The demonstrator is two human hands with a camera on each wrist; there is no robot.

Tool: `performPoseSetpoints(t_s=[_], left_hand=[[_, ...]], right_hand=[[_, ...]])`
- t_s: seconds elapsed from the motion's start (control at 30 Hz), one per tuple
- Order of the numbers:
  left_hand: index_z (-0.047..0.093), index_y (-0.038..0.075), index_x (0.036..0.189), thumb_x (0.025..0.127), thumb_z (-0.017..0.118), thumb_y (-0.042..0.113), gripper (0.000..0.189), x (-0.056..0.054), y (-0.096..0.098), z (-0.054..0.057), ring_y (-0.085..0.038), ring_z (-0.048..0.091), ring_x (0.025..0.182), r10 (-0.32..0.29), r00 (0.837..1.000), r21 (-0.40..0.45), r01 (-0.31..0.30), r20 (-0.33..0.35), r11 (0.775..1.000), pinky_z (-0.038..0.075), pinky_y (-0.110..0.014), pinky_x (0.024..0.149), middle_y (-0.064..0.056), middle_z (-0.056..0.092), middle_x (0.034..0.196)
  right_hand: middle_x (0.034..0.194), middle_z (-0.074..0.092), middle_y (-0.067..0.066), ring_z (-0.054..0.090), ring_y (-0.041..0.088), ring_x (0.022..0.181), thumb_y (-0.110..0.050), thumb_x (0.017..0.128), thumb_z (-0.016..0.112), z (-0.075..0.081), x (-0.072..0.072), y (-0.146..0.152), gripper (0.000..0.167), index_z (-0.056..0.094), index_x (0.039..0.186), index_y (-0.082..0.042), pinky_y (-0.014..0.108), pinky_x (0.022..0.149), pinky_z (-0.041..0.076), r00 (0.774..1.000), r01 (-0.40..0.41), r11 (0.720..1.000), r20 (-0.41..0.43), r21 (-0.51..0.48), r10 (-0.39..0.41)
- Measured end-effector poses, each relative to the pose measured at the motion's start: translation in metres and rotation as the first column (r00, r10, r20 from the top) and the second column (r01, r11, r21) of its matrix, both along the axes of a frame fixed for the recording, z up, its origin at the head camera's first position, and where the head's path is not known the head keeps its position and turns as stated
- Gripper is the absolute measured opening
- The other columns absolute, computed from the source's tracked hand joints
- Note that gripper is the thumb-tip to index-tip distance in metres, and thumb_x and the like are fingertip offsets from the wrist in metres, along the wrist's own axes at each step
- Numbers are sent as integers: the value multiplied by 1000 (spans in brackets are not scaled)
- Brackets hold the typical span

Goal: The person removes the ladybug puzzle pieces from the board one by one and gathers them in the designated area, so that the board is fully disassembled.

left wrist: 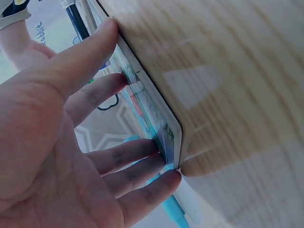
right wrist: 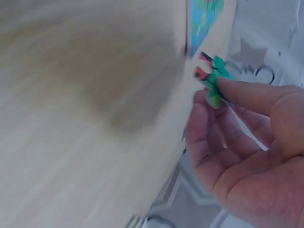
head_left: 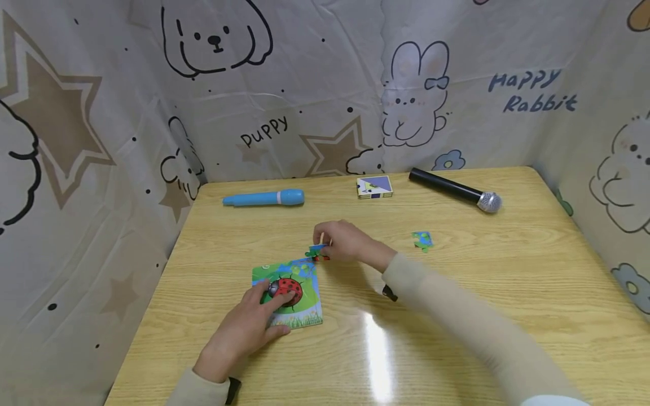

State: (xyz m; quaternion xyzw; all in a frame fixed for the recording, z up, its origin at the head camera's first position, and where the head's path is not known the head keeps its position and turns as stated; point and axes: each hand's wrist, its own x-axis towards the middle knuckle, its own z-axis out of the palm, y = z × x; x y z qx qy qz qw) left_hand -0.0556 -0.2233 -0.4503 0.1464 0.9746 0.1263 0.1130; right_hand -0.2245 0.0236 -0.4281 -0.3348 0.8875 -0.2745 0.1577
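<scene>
Beige sleeves (head_left: 467, 321), a black piece (head_left: 390, 292) at each wrist, whitish cloth (head_left: 553, 401) higher up the right arm

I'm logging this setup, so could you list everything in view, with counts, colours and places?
ladybug board: one, green, blue and red, left of table centre
held puzzle piece: one, green, blue and red, by the board's far right corner
loose puzzle piece: one, blue and green, right of centre
blue stick: one, white band, far left
card box: one, purple, white and yellow, far middle
microphone: one, black, silver head, far right
table: one, pale wood, underneath
printed cloth: whitish, behind and at sides
sleeves: two, beige
wrist bands: two, black
left hand: one, on the board
right hand: one, pinching the held piece
</scene>
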Motion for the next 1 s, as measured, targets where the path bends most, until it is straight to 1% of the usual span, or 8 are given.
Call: performPoseSetpoints(t_s=[0.1, 0.2, 0.33, 0.5, 0.6, 0.77, 0.9, 1.0], left_hand=[[60, 29, 150, 92, 79, 47, 64, 0, 0, -1, -47, 40, 151, 4, 1000, 3, -4, 8, 1000, 53, -61, 108, -29, 39, 161], [59, 29, 151, 92, 79, 47, 65, 0, -1, -2, -48, 39, 151, 5, 1000, 10, -5, 10, 1000, 53, -61, 107, -29, 38, 162], [58, 29, 151, 92, 79, 47, 65, 1, -1, -2, -48, 39, 151, 6, 1000, 15, -7, 14, 1000, 53, -63, 106, -29, 37, 162], [58, 29, 151, 92, 79, 46, 65, 1, -2, -1, -49, 38, 151, 11, 1000, 17, -11, 17, 1000, 54, -63, 105, -29, 37, 162], [59, 29, 151, 92, 79, 46, 64, 1, -2, -1, -49, 39, 151, 10, 1000, 20, -10, 15, 1000, 54, -63, 104, -29, 37, 162], [59, 28, 150, 92, 79, 45, 64, 1, -2, -2, -49, 39, 151, 7, 1000, 25, -8, 9, 1000, 54, -63, 104, -30, 37, 161], [59, 28, 150, 92, 79, 45, 64, 1, -2, -3, -49, 38, 151, 8, 1000, 24, -8, 9, 1000, 55, -64, 102, -29, 37, 161], [59, 29, 150, 92, 79, 46, 64, 1, -2, -3, -48, 38, 151, 10, 1000, 18, -11, 10, 1000, 55, -64, 102, -29, 37, 162]], right_hand=[[98, 77, 6, 71, 19, 86, -7, 97, 74, 1, -9, 24, 8, 72, 104, -13, 38, 80, 58, 999, 35, 998, 29, 55, -37], [98, 77, 7, 70, 20, 85, -8, 96, 75, 1, -18, 49, 7, 73, 101, -12, 36, 77, 57, 996, 66, 992, 49, 105, -71], [96, 76, 9, 68, 21, 84, -7, 92, 78, 1, -27, 78, 9, 74, 98, -11, 36, 75, 55, 992, 111, 980, 48, 164, -120], [99, 75, 11, 67, 25, 90, -7, 90, 82, 0, -35, 103, 11, 74, 96, -11, 42, 81, 56, 984, 163, 960, 26, 227, -174], [103, 76, 12, 69, 28, 96, -7, 90, 82, -2, -37, 113, 11, 74, 97, -11, 45, 87, 57, 982, 180, 953, 20, 245, -190], [108, 77, 16, 71, 32, 101, -5, 90, 80, -5, -40, 119, 11, 76, 99, -9, 49, 91, 59, 981, 180, 951, 30, 250, -193], [110, 77, 17, 70, 32, 103, -3, 90, 80, -5, -40, 119, 13, 77, 102, -9, 50, 92, 59, 979, 187, 947, 35, 261, -203], [109, 76, 15, 69, 30, 101, -4, 90, 80, -6, -40, 117, 13, 78, 102, -10, 48, 91, 58, 976, 196, 942, 36, 273, -214]])
